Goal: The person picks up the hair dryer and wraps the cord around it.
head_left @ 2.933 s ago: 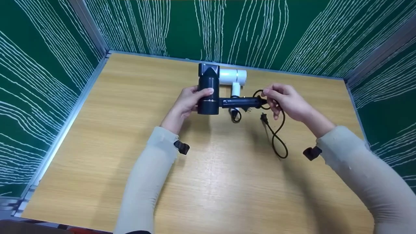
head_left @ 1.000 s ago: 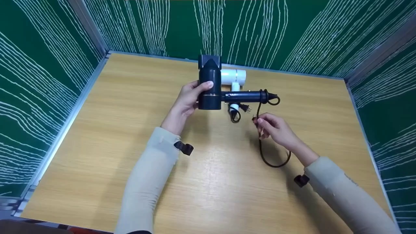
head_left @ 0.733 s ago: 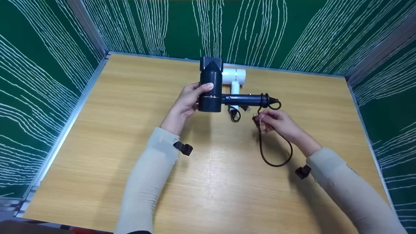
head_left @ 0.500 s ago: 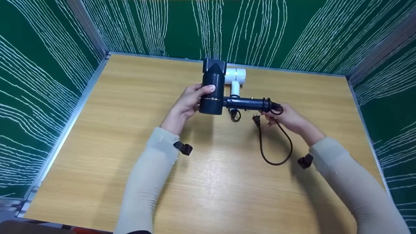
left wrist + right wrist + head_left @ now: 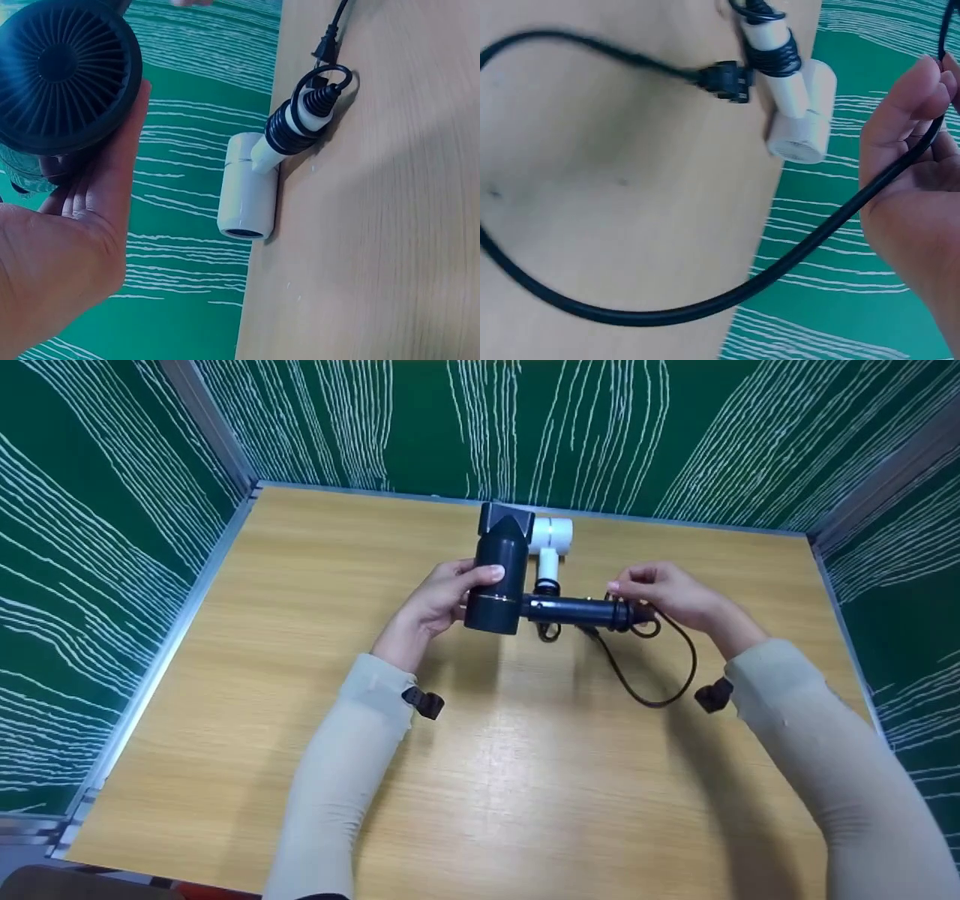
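Observation:
My left hand grips the barrel of a black hair dryer, thumb on top, holding it above the table. Its handle points right, and turns of its black cord lie around the handle's end. Just beyond that end, my right hand pinches the cord between thumb and fingers, seen also in the right wrist view. The rest of the cord hangs in a loop, ending in a black plug. In the left wrist view the dryer's ribbed round end faces the camera.
A white hair dryer with its cord wound round the handle lies behind the black one, near the back edge of the wooden table. Green panels with white wavy lines enclose the back and both sides.
My right hand moved down to the hanging cord, then rose behind the handle's end, carrying the cord around it. The black dryer shifted slightly right and toward me. My left hand kept its grip.

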`<state>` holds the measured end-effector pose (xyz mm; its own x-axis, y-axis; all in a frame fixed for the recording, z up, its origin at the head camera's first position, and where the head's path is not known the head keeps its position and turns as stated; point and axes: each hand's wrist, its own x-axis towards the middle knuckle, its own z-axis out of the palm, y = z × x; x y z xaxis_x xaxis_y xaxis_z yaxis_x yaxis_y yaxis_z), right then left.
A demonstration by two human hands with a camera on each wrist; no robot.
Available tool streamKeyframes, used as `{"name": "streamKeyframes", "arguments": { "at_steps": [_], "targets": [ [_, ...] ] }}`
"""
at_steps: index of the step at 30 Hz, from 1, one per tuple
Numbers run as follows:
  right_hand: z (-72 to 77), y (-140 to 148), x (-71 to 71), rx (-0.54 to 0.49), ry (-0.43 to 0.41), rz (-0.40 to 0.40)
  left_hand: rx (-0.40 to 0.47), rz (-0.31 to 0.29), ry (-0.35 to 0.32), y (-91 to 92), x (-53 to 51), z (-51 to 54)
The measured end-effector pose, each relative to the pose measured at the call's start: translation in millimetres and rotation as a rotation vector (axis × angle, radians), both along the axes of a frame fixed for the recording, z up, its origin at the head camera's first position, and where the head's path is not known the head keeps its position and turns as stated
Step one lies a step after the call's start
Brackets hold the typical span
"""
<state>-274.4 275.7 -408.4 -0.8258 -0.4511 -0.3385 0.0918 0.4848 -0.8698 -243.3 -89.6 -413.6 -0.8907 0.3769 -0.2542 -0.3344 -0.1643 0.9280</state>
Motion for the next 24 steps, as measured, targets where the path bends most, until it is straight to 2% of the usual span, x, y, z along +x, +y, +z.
{"name": "streamKeyframes", "arguments": {
  "at_steps": [6,13,19,24],
  "targets": [
    [24.5,-12,-3.3,0.1,0.039,0.059,-0.016,-0.012,0.001,-0.1,-0.5,-1.5],
    [45.5,-23,-0.2,0.216,0.105,0.1,-0.07,0.018,-0.012,-0.1,-2.3,-3.3],
    [56.6,-31,7.8,0.251,0.164,0.126,-0.105,0.052,-0.013,0.4,-3.2,-3.3],
    [62.1,-34,17.8,0.241,0.225,0.147,-0.121,0.102,-0.012,1.3,-4.0,-3.6]
  ]
}}
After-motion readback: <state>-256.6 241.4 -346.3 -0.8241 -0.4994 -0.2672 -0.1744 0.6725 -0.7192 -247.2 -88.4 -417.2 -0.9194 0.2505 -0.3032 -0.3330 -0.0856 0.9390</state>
